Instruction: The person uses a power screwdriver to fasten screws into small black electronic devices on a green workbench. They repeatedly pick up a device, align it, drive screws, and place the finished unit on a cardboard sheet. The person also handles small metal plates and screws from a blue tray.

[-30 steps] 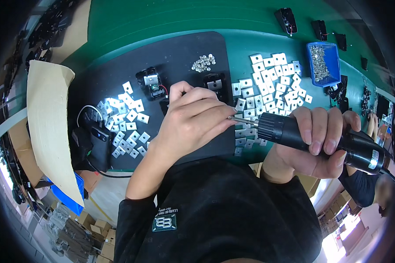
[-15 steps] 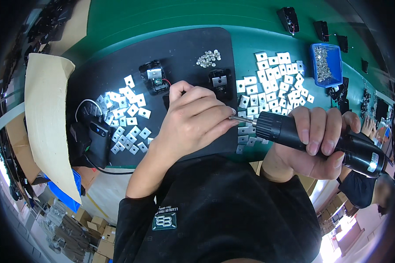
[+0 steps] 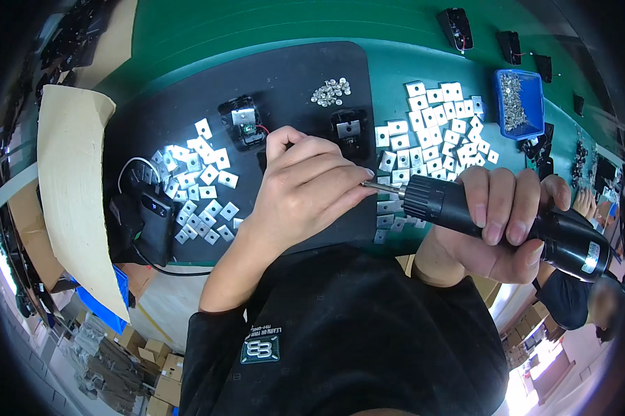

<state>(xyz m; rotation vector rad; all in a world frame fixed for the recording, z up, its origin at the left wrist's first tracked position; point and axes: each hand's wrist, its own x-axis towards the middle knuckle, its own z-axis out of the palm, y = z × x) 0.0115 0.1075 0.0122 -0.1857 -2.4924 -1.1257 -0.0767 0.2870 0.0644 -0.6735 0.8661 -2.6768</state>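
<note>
My right hand (image 3: 496,222) is wrapped round a black electric screwdriver (image 3: 430,199), which lies nearly level with its bit pointing left. At the tip of the bit, my left hand (image 3: 305,187) has its fingers pinched together; whatever they hold is hidden. Beyond that hand, a black housing (image 3: 243,123) with a metal plate, a green board and a red wire lies on the black mat (image 3: 291,76). A second black housing (image 3: 349,130) with a square metal plate rests to its right. Between them, farther back, is a small pile of screws (image 3: 330,91).
Square metal plates with holes lie in a left group (image 3: 201,177) and a right group (image 3: 433,128). A blue bin (image 3: 527,104) of screws stands at the back right. A black power bank (image 3: 158,222) with cables and a cardboard sheet (image 3: 73,187) are at left. Another person's hand (image 3: 585,202) shows far right.
Both hands and the screwdriver hold almost the same pose, with the bit tip still at my left fingers. The view has shifted very slightly.
</note>
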